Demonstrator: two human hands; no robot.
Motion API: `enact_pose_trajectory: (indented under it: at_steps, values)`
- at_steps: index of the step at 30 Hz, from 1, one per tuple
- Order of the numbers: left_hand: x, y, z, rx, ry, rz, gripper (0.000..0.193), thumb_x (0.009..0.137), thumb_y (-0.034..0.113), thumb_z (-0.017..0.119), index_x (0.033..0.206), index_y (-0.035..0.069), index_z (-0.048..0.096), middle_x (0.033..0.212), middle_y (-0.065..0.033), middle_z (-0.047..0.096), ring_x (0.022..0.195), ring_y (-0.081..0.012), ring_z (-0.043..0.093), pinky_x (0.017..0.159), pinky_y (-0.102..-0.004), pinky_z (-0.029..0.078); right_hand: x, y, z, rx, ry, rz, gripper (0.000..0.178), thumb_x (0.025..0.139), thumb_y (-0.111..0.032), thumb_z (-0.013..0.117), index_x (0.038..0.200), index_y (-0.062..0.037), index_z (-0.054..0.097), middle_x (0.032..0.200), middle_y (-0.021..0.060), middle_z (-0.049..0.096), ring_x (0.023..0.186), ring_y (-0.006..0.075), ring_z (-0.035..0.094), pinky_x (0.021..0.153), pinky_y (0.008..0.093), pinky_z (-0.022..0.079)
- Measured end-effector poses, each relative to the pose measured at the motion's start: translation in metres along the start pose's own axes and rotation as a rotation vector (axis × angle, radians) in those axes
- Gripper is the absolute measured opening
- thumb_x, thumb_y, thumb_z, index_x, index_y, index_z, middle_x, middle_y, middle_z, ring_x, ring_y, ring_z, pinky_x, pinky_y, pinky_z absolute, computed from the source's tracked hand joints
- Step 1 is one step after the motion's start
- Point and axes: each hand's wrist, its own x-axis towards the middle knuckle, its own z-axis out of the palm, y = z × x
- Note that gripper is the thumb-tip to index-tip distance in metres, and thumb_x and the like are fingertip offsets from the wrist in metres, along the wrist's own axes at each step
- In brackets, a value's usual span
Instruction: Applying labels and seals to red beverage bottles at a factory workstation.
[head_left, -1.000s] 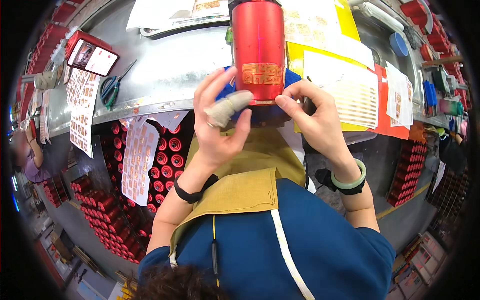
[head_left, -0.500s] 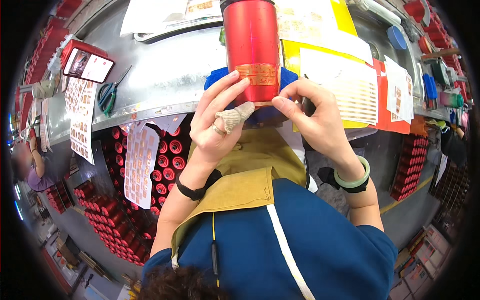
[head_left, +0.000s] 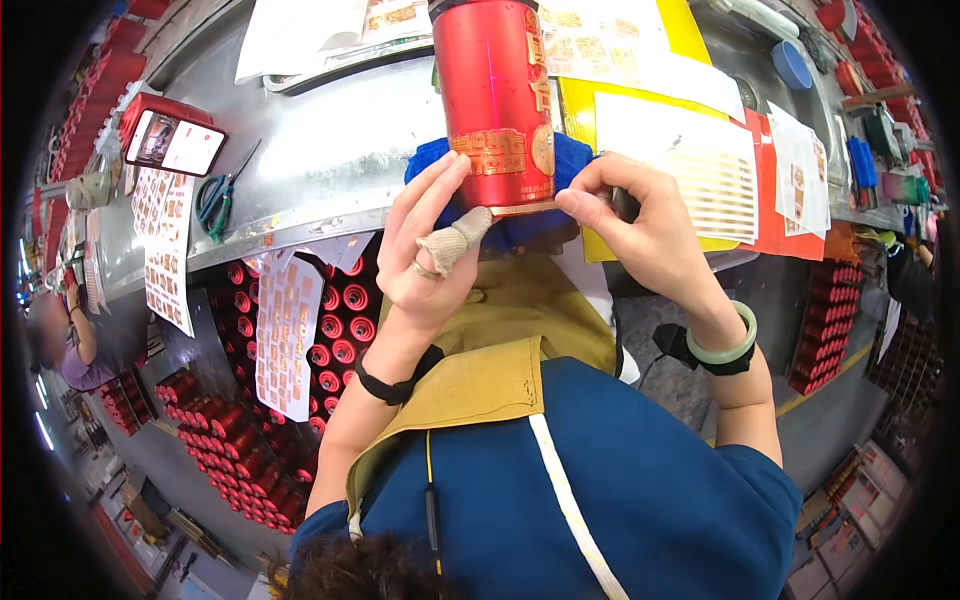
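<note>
A glossy red cylinder (head_left: 490,100) with gold decals and a dark far end lies on a bunched blue cloth (head_left: 572,160) at the table's near edge. My left hand (head_left: 430,240) rests its fingers along the cylinder's left side. Its thumb, in a knitted finger cover (head_left: 455,243), presses by the near rim. A thin gold strip (head_left: 525,209) runs along that rim. At its right end my right hand (head_left: 635,215) pinches with thumb and forefinger; the fingertips partly hide what they grip.
Scissors (head_left: 215,200), a phone (head_left: 175,142) and decal sheets (head_left: 168,250) lie left. To the right are a striped strip sheet (head_left: 700,185), yellow and red folders and a blue bowl (head_left: 792,68). Red cylinders (head_left: 240,450) stand below left; another person (head_left: 75,340) sits far left.
The cylinder has rolled so that more gold decals show on its right side. My left hand has shifted slightly left and down, my right hand slightly right.
</note>
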Motion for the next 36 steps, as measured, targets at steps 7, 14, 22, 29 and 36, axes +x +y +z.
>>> enact_pose_trajectory:
  at_steps: [7, 14, 22, 29, 36]
  values:
    - [0.012, 0.0, 0.002, 0.098, -0.089, 0.317, 0.042, 0.075, -0.008, 0.083, 0.116, -0.003, 0.075, 0.123, -0.0147, 0.072, 0.114, -0.0307, 0.068, 0.1, -0.0399, 0.056, 0.0, 0.006, 0.0, 0.036, 0.023, 0.016, 0.021, 0.092, -0.017, 0.078, 0.087, 0.0015, 0.07, 0.06, 0.0013, 0.057, 0.054, 0.0072, 0.046, 0.052, 0.0286, 0.038]
    - [-0.007, -0.01, 0.004, 0.033, 0.02, 0.085, 0.053, 0.073, -0.008, 0.087, 0.123, -0.009, 0.068, 0.129, -0.0178, 0.069, 0.115, -0.0328, 0.067, 0.099, -0.0412, 0.056, -0.001, 0.002, -0.001, 0.009, -0.02, 0.005, 0.02, 0.092, -0.017, 0.078, 0.086, 0.0015, 0.071, 0.063, 0.0002, 0.056, 0.058, 0.007, 0.045, 0.054, 0.028, 0.039]
    - [0.005, -0.001, 0.005, 0.107, -0.066, 0.221, 0.034, 0.076, -0.002, 0.086, 0.105, 0.014, 0.081, 0.131, -0.0112, 0.069, 0.115, -0.034, 0.067, 0.098, -0.0422, 0.055, 0.001, 0.005, -0.001, 0.018, 0.008, 0.0, 0.021, 0.092, -0.017, 0.078, 0.087, 0.0019, 0.071, 0.063, 0.0016, 0.058, 0.056, 0.007, 0.047, 0.053, 0.0281, 0.039]
    - [-0.01, -0.008, 0.007, -0.029, 0.073, 0.011, 0.045, 0.075, -0.007, 0.085, 0.117, -0.005, 0.069, 0.12, -0.0158, 0.073, 0.11, -0.0358, 0.071, 0.091, -0.0412, 0.059, 0.002, 0.004, -0.001, 0.022, -0.006, -0.001, 0.021, 0.093, -0.016, 0.078, 0.087, 0.0025, 0.071, 0.06, 0.0013, 0.058, 0.055, 0.0066, 0.047, 0.052, 0.0276, 0.039]
    - [0.0, 0.007, 0.002, 0.261, 0.008, 0.254, 0.029, 0.079, -0.004, 0.084, 0.105, 0.009, 0.078, 0.124, -0.0137, 0.072, 0.111, -0.0345, 0.069, 0.092, -0.0407, 0.058, 0.002, 0.006, -0.003, 0.019, -0.007, -0.002, 0.02, 0.093, -0.016, 0.078, 0.087, 0.002, 0.071, 0.061, 0.0016, 0.059, 0.054, 0.0063, 0.049, 0.051, 0.0273, 0.039]
